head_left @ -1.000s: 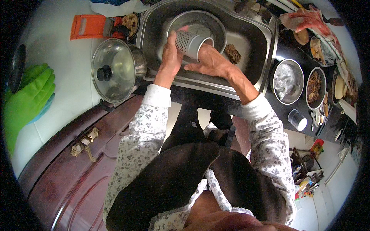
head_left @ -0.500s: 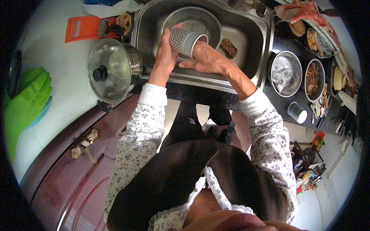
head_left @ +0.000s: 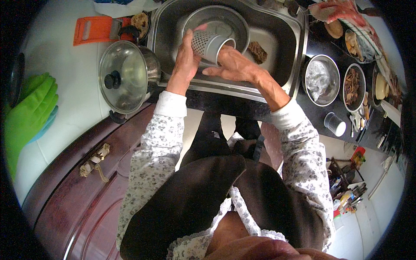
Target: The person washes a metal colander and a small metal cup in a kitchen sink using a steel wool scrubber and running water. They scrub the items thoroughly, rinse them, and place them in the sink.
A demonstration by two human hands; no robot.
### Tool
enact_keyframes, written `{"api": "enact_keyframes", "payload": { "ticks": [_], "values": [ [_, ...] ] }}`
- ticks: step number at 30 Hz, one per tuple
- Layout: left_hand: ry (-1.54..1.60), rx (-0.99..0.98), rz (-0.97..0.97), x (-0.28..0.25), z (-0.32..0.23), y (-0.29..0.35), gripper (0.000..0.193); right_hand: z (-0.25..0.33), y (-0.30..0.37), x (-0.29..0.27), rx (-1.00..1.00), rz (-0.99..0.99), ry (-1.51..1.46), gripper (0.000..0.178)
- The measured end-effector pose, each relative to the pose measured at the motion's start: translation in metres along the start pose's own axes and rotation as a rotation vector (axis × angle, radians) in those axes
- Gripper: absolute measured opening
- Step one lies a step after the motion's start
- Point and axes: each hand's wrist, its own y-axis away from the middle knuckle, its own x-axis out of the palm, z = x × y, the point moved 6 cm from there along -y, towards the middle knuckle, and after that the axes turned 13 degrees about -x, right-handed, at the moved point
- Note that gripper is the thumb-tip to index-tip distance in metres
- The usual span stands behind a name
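Over the sink, my left hand [head_left: 186, 60] is closed round a grey perforated cylinder [head_left: 206, 45], a utensil holder by its look, tilted with its open mouth toward the right. The fingers of my right hand [head_left: 237, 65] reach into that mouth and are hidden inside; its thumb stretches out below the rim. A small pink patch [head_left: 200, 27] shows at the cylinder's far end; I cannot tell what it is. Behind the cylinder stands a round metal basin [head_left: 241, 27] in the sink. A brown scrubbing pad [head_left: 257, 52] lies on the sink floor to its right.
A lidded pot [head_left: 125, 78], an orange grater [head_left: 90, 31] and green rubber gloves [head_left: 32, 108] lie left of the sink [head_left: 296, 52]. On the right counter are a metal bowl with a clear bag [head_left: 318, 81], a bowl of brown pieces [head_left: 355, 86] and a second perforated cup [head_left: 334, 124].
Both hands keep their hold at the cylinder, with only a slight shift. My right hand's fingers stay inside its mouth. The view has tilted very slightly.
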Motion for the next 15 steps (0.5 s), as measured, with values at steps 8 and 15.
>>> {"api": "enact_keyframes", "payload": {
  "ticks": [8, 15],
  "values": [
    [0.039, -0.069, -0.007, -0.011, 0.011, -0.005, 0.057, 0.011, -0.008, -0.004, 0.312, 0.365, -0.082, 0.052],
    [0.423, -0.043, -0.058, -0.021, -0.001, -0.009, 0.047, 0.031, 0.007, -0.04, -0.083, -0.467, 0.16, 0.025]
  ]
}}
